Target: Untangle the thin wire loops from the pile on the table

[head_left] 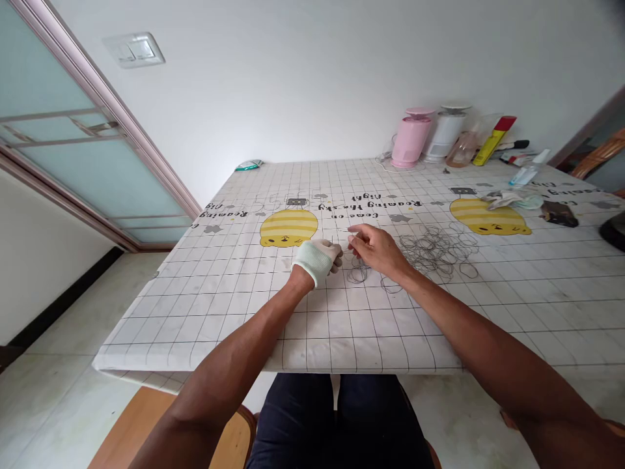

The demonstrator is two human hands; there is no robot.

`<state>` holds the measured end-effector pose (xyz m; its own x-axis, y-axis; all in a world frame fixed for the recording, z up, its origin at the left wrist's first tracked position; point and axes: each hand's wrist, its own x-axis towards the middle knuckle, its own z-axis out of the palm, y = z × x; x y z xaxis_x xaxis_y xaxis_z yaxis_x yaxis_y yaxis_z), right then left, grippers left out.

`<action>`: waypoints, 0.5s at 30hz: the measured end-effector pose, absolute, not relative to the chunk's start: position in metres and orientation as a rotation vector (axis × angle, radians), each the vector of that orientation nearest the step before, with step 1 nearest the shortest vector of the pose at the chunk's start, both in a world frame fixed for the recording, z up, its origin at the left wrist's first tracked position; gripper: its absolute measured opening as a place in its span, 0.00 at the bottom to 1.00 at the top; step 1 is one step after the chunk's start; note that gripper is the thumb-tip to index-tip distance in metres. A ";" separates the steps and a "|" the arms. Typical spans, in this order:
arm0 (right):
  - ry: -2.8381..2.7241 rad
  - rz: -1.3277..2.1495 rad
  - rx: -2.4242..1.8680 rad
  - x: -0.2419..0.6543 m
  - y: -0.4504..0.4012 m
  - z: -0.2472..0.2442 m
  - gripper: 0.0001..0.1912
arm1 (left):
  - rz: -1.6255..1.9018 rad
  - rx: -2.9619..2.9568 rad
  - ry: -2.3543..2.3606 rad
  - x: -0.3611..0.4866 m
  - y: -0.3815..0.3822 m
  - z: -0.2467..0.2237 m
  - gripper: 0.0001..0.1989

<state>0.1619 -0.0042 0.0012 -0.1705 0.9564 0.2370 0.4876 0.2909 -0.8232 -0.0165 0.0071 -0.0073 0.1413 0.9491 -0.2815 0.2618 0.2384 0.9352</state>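
My left hand (321,258) wears a white knit glove and is closed over the table, its fingers curled; whatever it grips is too small to make out. Just to its right is my bare right hand (374,247), thumb and forefinger brought close together, with anything between them too fine to name. A small loop of thin dark wire (359,272) lies below the gap between the hands. Beside my right hand and wrist spreads a tangled pile of thin wire rings (434,251), partly hidden by the forearm.
The table (205,326) has a checked cloth. Along the wall stand a pink device (411,140), a white device (443,135), a clear bottle (463,148) and a yellow-red can (494,141). A cloth glove (512,198) and dark pouch (559,213) lie right; a green packet (249,165) lies back left.
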 end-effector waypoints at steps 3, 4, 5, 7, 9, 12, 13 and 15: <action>-1.849 0.663 -1.239 0.167 -0.001 0.001 0.18 | 0.734 1.353 1.388 -0.019 0.005 -0.010 0.09; -1.861 0.676 -1.208 0.168 0.000 -0.001 0.18 | 0.711 1.375 1.380 -0.019 0.004 -0.011 0.10; -1.875 0.695 -1.179 0.168 0.001 -0.002 0.18 | 0.689 1.397 1.375 -0.018 0.003 -0.011 0.10; -1.922 0.688 -1.128 0.169 0.003 -0.005 0.16 | 0.650 1.443 1.378 -0.017 0.002 -0.012 0.10; -2.006 0.600 -1.091 0.171 0.004 -0.007 0.14 | 0.624 1.481 1.387 -0.017 0.001 -0.012 0.10; -2.156 0.485 -1.050 0.177 0.005 -0.006 0.12 | 0.614 1.513 1.407 -0.019 0.001 -0.011 0.11; -2.196 0.475 -1.037 0.179 0.005 -0.005 0.12 | 0.613 1.516 1.415 -0.020 0.000 -0.010 0.11; -2.220 0.489 -1.022 0.182 0.005 -0.003 0.12 | 0.594 1.524 1.424 -0.022 0.000 -0.009 0.10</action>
